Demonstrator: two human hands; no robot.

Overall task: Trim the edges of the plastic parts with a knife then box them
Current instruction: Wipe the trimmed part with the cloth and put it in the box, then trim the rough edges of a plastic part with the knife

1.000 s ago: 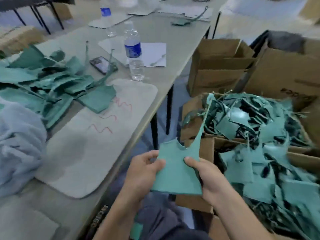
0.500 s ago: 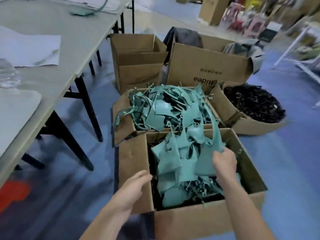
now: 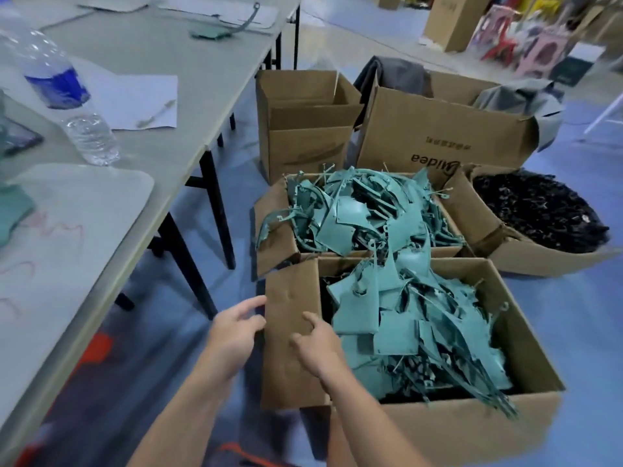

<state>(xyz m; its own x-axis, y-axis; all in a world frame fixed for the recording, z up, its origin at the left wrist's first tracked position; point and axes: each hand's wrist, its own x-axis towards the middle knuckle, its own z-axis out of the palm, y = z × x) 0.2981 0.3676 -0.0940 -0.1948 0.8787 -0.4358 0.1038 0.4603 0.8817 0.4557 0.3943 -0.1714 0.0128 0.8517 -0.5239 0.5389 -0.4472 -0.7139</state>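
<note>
Teal plastic parts (image 3: 387,318) lie heaped, jagged-edged, in the box (image 3: 472,429).

Upside-down lettering "idea" is read on the near wall of the large brown open cardboard box (image 3: 438,136); its first letter is partly hidden. A row of small characters beside it is noted but illegible. The blue label of the clear plastic water bottle (image 3: 67,92) is blurred, no text legible
</note>
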